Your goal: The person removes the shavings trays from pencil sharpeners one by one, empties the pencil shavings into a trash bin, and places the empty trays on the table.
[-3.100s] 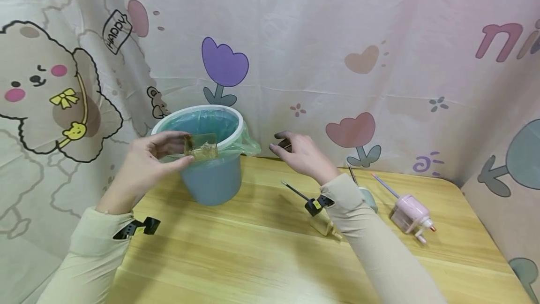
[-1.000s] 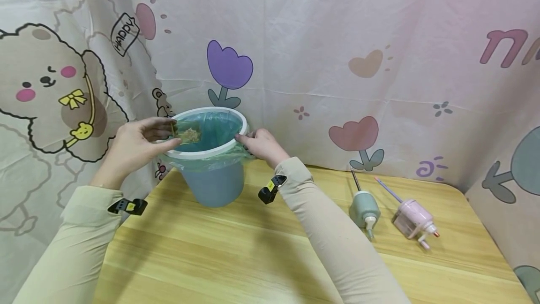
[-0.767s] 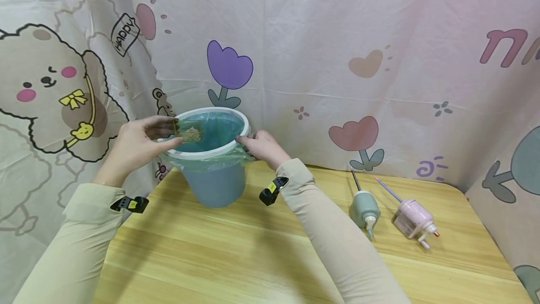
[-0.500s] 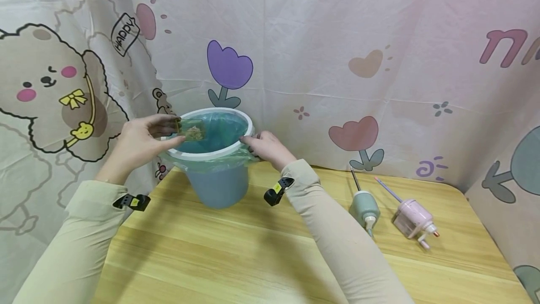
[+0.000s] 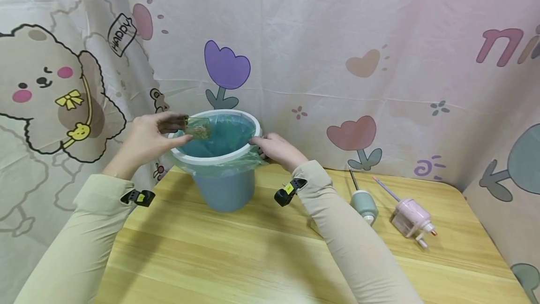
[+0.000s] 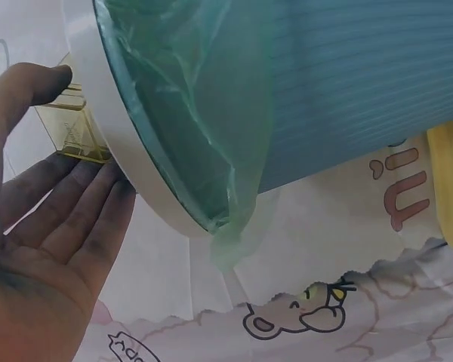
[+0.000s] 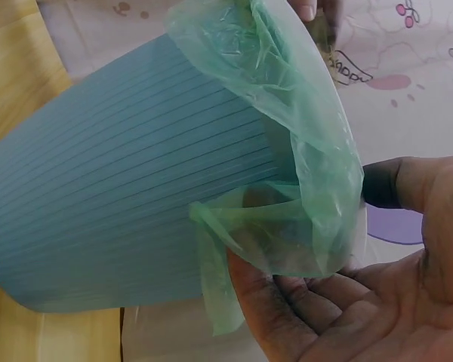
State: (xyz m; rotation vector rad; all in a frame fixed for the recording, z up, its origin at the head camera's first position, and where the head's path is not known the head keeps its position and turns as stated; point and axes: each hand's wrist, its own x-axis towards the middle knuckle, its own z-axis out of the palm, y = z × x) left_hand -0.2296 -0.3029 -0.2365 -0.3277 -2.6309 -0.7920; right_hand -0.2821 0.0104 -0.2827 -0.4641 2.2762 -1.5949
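Emptying seemed in hand: the left hand (image 5: pixel 147 137), thumb and fingers parted, pinched a boxy, clear yellow tray (image 5: pixel 202 122) of curly shavings (image 5: pixel 200 132) over a ribbed blue bin (image 5: pixel 225 189) near the back-left corner of the desk (image 5: pixel 236 257). The right hand (image 5: pixel 279 148) gripped its white rim (image 5: pixel 206 160) and crinkled green liner (image 5: pixel 223 168). A careful tilt seemed called for next.

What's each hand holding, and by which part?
Left hand: the yellow container, by its palm-side end. Right hand: the bin, by the rim and overhanging liner.

There are two grips (image 5: pixel 149 140) (image 5: pixel 280 149), one box (image 5: pixel 197 128), one bucket (image 5: pixel 223 191), one bag (image 5: pixel 228 135), two sharpeners (image 5: pixel 363 204) (image 5: pixel 412 215), two pencils (image 5: pixel 353 178) (image 5: pixel 386 189), two cameras (image 5: pixel 144 198) (image 5: pixel 284 196), one partly hidden thing (image 5: pixel 315 228), one worktop (image 5: pixel 236 257).
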